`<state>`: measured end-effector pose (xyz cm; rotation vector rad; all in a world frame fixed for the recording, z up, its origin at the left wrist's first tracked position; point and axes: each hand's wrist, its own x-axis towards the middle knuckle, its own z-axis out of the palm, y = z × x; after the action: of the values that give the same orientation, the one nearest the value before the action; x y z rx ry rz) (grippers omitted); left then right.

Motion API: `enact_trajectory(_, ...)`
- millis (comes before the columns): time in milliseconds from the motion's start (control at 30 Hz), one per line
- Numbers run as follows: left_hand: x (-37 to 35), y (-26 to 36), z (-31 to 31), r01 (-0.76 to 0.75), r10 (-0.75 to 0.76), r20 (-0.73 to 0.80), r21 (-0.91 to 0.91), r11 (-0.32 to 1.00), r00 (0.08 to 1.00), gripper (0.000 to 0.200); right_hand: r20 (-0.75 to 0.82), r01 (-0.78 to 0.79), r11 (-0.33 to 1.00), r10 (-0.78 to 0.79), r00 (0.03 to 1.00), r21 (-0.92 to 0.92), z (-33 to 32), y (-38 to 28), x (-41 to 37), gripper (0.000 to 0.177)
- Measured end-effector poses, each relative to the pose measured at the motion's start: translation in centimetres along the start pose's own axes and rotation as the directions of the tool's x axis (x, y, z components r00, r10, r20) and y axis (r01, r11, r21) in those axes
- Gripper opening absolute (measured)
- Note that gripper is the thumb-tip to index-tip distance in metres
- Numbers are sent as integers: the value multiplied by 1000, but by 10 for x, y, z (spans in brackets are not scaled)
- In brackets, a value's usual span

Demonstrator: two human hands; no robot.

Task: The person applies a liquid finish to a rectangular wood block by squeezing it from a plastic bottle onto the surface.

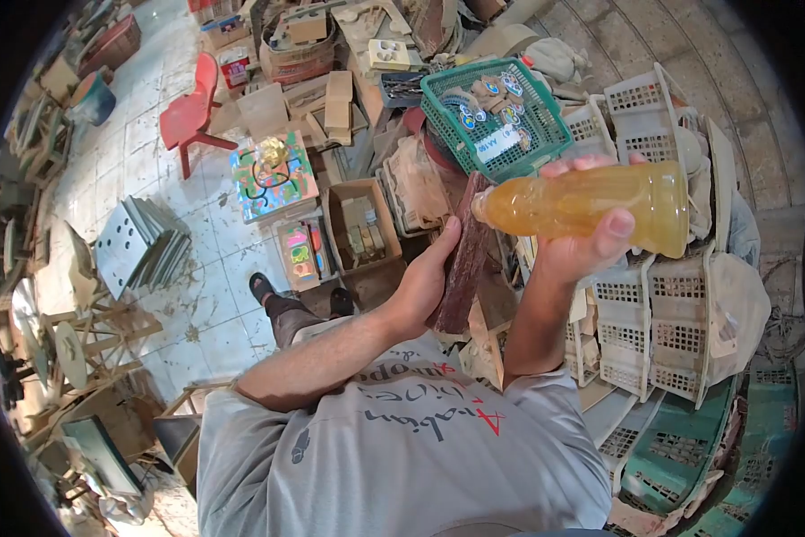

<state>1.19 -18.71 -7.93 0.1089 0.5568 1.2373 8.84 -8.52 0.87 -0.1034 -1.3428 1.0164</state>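
My left hand [425, 279] is closed on a long, dark reddish-brown block [465, 259], its thumb along the near side. My right hand [586, 246] is wrapped round a clear bottle [590, 201] of yellowish liquid, which lies almost level in the view. The bottle's narrow neck points left, close to the block's upper end; whether they touch is hard to tell. Just beyond the bottle, a green basket [546, 116] holds small pieces with blue and white markings.
White perforated crates [622, 336] and green ones [680, 461] line the right. An open cardboard box [362, 192] holds small blocks. Left of it are a colourful box [252, 206] and a red chair [188, 121]. Grey panels [138, 242] lean on the tiled floor [214, 277].
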Motion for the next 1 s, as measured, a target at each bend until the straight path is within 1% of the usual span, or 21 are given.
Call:
enact_trajectory(67, 1, -2, -2, 62, -62, 11, -4, 998, 998, 48, -28, -1, 1000, 1, 1000, -20, -4, 6, 8, 57)
enact_trajectory(100, 0, -3, -1, 67, -67, 14, 2, 998, 998, 48, -48, 0, 999, -2, 999, -36, -7, 7, 12, 56)
enact_trajectory(167, -2, -1, 3, 26, -26, 4, -5, 1000, 1000, 47, -63, 1, 1000, -3, 998, -29, -10, 6, 13, 55)
enact_trajectory(233, 1, -2, 0, 23, -23, 4, 6, 1000, 1000, 47, -70, -4, 1000, 3, 998, -13, -8, 6, 13, 53)
enact_trajectory(300, 1, -3, -2, 35, -35, -3, 16, 999, 999, 47, 97, 56, 997, -51, 994, -49, -4, 2, 6, 52)
enact_trajectory(333, 2, -4, -2, 28, -28, 15, 6, 1000, 999, 47, 89, 54, 997, -49, 995, -55, -5, 2, 8, 52)
enact_trajectory(400, 1, -3, 0, 26, -26, 41, 2, 1000, 999, 47, -87, 48, 996, -54, 995, -71, -7, 6, 18, 52)
enact_trajectory(433, 0, -3, 1, 13, -13, 35, -7, 1000, 999, 47, -88, 53, 996, -60, 994, -74, -10, 5, 17, 52)
enact_trajectory(500, 0, 0, 2, -16, 17, 32, -14, 1000, 999, 47, -131, -9, 1000, 6, 991, -21, -15, 3, 15, 53)
enact_trajectory(533, 1, 0, 2, -8, 8, 6, -26, 1000, 1000, 47, -125, -5, 1000, 3, 992, -16, -13, 1, 11, 53)
enact_trajectory(600, 2, -1, 0, 12, -13, -21, -39, 999, 1000, 46, 27, -16, 981, 21, 999, -194, -8, -7, -2, 62)
enact_trajectory(633, 3, 0, -1, 3, -3, -1, -49, 999, 1000, 46, 22, -16, 980, 21, 1000, -198, -9, -5, 1, 62)
enact_trajectory(700, 2, -1, -2, 5, -4, 18, -57, 998, 1000, 46, -163, -24, 997, 12, 987, -70, -12, 0, 10, 64)
enact_trajectory(733, 1, 1, -1, 14, -12, 33, -52, 999, 999, 46, -165, -22, 997, 10, 986, -72, -14, -3, 8, 64)
enact_trajectory(800, 2, 5, 0, 8, -6, 48, -47, 999, 999, 45, -111, -84, 993, 74, 991, -87, -15, -8, 1, 70)
enact_trajectory(833, 2, 4, 1, -7, 9, 32, -46, 999, 999, 46, -108, -86, 993, 76, 991, -83, -13, -11, -4, 70)
enact_trajectory(900, 1, 2, 0, -12, 12, 12, -45, 999, 1000, 46, 76, -81, 991, 89, 993, -105, -6, -16, -17, 66)
enact_trajectory(933, 2, 3, -1, -13, 14, 32, -35, 999, 999, 46, 50, -43, 986, 52, 997, -161, -2, -17, -15, 68)
enact_trajectory(967, 1, 2, -2, -13, 15, 53, -23, 1000, 998, 45, 45, -45, 985, 53, 998, -164, -3, -14, -9, 68)
enact_trajectory(1000, 1, 1, -2, -9, 10, 54, -22, 1000, 999, 45, -35, -63, 988, 58, 998, -142, -7, -9, -1, 68)
